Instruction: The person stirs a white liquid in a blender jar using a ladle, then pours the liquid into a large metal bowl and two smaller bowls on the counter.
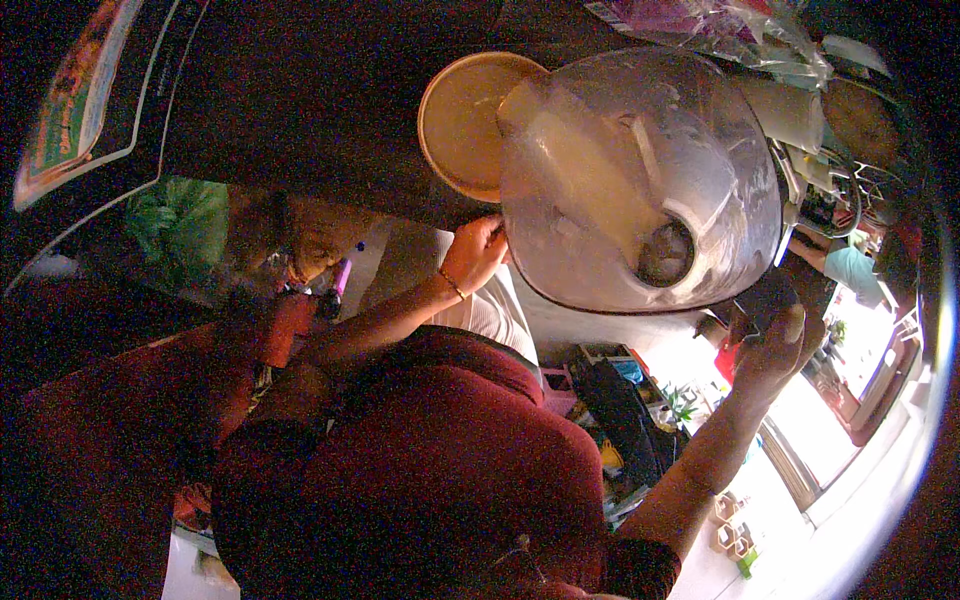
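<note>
A large, rounded, glossy vessel fills the upper middle, with streaky reflections; I cannot tell whether it is clear plastic or polished metal. A dark round spot shows near its lower right side. My left hand, with a thin bracelet at the wrist, is at the vessel's lower left edge, its fingertips partly hidden. At the lower right edge, my right hand is closed around a dark handle. A round tan dish or lid with a raised rim lies partly behind the vessel.
Clear-wrapped packages and a pale container stand at upper right, near a wire rack. Farther off is a person in a light blue top. A potted plant and bright windows are at right; dark surfaces cover the left.
</note>
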Action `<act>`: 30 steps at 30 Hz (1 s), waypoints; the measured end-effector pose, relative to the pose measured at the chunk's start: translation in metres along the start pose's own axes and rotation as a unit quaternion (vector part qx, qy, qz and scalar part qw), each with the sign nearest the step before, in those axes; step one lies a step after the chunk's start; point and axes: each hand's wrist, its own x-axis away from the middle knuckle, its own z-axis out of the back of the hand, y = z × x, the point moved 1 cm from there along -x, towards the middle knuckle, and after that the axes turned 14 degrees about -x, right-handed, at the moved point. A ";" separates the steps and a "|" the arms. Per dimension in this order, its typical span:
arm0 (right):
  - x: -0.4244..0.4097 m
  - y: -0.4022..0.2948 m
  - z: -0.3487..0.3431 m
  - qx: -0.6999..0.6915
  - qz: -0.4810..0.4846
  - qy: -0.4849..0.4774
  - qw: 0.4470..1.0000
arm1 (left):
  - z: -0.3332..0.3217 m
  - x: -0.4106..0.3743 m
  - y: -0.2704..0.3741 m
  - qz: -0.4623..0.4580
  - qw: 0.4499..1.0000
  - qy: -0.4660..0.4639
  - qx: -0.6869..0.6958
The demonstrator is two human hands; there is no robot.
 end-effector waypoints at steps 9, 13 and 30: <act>0.015 0.023 0.009 -0.039 0.027 0.056 0.997 | 0.000 0.002 0.003 0.005 0.999 0.009 0.034; 0.028 0.037 0.026 0.009 0.062 0.119 0.991 | 0.003 0.002 0.008 0.018 0.999 -0.027 0.032; 0.096 0.112 0.126 -0.108 -0.251 0.159 0.949 | -0.001 0.001 -0.003 0.048 0.997 -0.013 0.059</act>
